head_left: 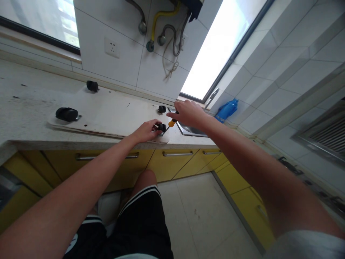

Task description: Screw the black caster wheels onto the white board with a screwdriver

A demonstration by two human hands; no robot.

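A white board [118, 111] lies flat on the countertop, with black caster wheels at its corners. My left hand [147, 131] is closed on the caster wheel [162, 127] at the near right corner. In my right hand [187, 113] is a screwdriver [172, 123] with a yellow and black handle, tilted so its shaft points down-left to the base of that wheel. The tip is too small to make out. Behind it sits another caster [162, 109]. Two more casters, one near [67, 114] and one far [92, 86], stand at the board's left end.
A metal sink [192, 131] with a tap [212, 97] is right of the board. Beyond it is a blue bag [227, 110]. Pipes and a yellow hose [161, 14] hang on the tiled wall. Yellow cabinets [167, 169] with bar handles run below the counter edge.
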